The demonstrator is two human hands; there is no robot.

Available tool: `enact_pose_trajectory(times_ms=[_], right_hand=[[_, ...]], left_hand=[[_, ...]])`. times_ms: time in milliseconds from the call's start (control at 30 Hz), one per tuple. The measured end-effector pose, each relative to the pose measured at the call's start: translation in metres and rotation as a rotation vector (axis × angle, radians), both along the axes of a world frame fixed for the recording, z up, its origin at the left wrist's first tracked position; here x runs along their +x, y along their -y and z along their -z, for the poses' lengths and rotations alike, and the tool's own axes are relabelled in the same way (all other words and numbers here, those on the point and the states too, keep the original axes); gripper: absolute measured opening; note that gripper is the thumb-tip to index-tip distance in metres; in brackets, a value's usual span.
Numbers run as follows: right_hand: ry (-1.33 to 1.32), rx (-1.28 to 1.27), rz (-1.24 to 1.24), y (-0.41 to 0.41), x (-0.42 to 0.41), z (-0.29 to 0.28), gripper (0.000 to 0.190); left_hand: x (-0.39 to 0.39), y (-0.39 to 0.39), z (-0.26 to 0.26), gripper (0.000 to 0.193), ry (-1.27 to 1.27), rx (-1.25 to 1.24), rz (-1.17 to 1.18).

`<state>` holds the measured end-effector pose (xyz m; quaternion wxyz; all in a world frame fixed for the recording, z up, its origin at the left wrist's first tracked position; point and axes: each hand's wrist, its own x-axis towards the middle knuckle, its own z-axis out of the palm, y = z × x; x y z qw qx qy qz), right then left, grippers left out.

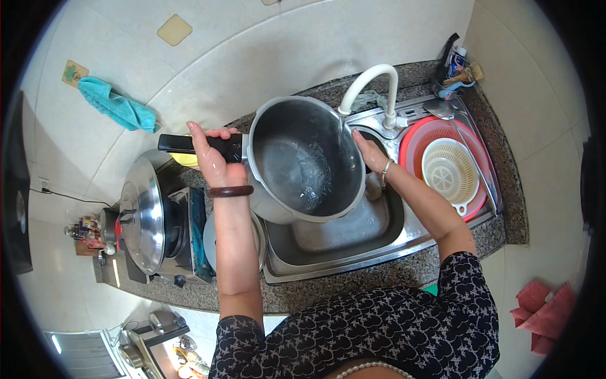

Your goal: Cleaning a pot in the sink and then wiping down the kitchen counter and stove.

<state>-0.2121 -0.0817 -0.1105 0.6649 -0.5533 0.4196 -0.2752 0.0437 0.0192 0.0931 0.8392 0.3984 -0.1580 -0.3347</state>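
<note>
A metal pressure cooker pot point(279, 142) is tilted over the steel sink point(350, 232), its open mouth facing me. My left hand point(215, 158) grips its long black handle point(177, 144), thumb in front and some fingers behind. On the far side my right hand point(371, 151) supports the pot by its short black side handle, which is partly hidden. Water runs from the white curved faucet point(371, 76) into the pot near its right rim. Moving water lies at the bottom of the pot. Something pale below my right hand is mostly hidden.
Right of the sink, a white colander point(447, 166) sits in red basins point(409, 142) with a long metal spatula point(471, 154) across them. Left stands a gas stove point(194, 237) bearing a wok with a domed steel lid point(142, 213). A turquoise cloth point(116, 104) hangs on the wall.
</note>
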Motion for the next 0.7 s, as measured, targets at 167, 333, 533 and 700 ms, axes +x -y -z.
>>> enact_pose_trajectory(times_ms=[167,333,533,700], right_hand=[[0.075,0.065,-0.032,-0.010,0.030,0.019,0.074],[0.052,-0.051,-0.049,-0.011,0.026,0.039,0.054],[-0.352,-1.291,0.171,-0.016,-0.004,-0.050,0.033],[-0.463,-0.986,-0.542,-0.011,0.047,-0.028,0.028]], left_hand=[[0.003,-0.016,-0.013,0.037,0.151,-0.006,-0.008],[0.001,-0.016,-0.002,0.038,0.135,0.035,0.060],[-0.006,-0.005,0.042,0.044,-0.102,0.052,0.059],[-0.029,0.000,0.073,0.045,-0.115,0.097,0.165]])
